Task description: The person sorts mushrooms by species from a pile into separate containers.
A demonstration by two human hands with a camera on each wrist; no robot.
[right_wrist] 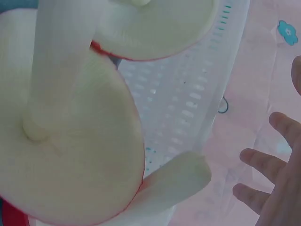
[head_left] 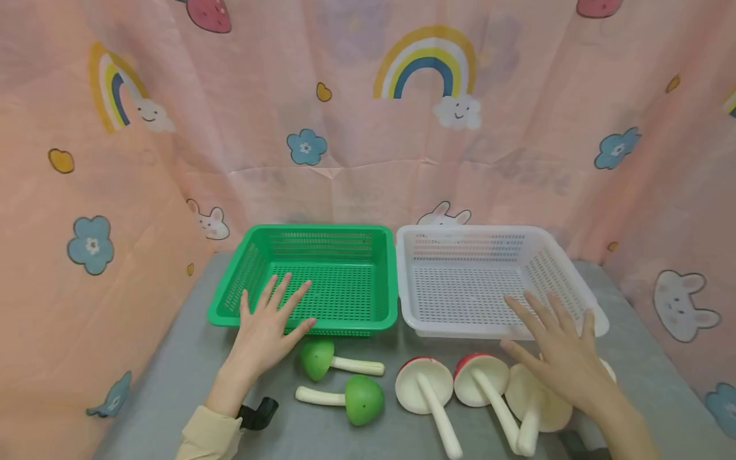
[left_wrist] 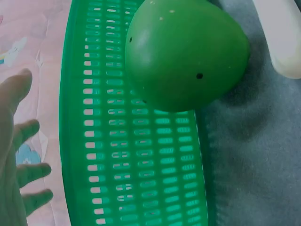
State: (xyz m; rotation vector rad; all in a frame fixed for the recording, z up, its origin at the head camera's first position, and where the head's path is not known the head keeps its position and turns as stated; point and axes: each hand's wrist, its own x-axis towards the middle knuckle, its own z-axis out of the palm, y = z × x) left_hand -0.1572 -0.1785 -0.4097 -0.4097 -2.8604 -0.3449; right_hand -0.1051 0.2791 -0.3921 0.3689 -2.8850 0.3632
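Observation:
My left hand [head_left: 263,332], fingers spread, hovers over the front left part of a green basket [head_left: 391,287] and holds nothing. Just in front of that basket lie two toy mushrooms with green caps, one green mushroom [head_left: 316,360] behind another green mushroom [head_left: 365,400]. Over the front right of a white basket [head_left: 405,300] my right hand [head_left: 560,358] is spread as well, with nothing in it. Below it are several red-capped mushrooms, pale undersides up: a left one [head_left: 424,385], a middle one [head_left: 482,381] and others partly hidden by the hand, including a pale one [head_left: 535,409].
Both baskets stand side by side at the back of a grey table [head_left: 190,358], with no objects inside them. A pink patterned curtain [head_left: 356,198] hangs behind and at both sides. A black object [head_left: 260,414] shows beside the left wrist.

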